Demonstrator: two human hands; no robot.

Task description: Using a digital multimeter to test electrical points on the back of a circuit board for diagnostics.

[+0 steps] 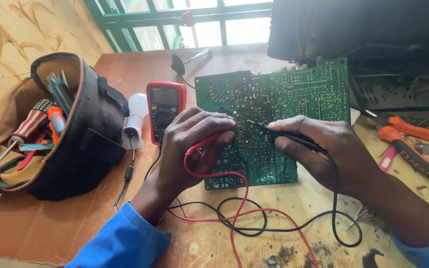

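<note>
The green circuit board (284, 109) lies solder side up on the table (319, 208). The left hand (192, 144) grasps the red probe (213, 139) in its fingers, the right hand (333, 149) the black probe (284, 136), both tips meeting the solder points. The red multimeter (165, 106) stands just beside, its screen facing the person for reading.

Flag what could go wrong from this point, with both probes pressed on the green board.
1. The red probe in the left hand and the black probe in the right hand meet the circuit board close together among dense solder joints; a slip might bridge neighbouring points.
2. The red lead and black lead loop and cross under the wrists, so a hand movement could snag them and tug the multimeter.
</note>
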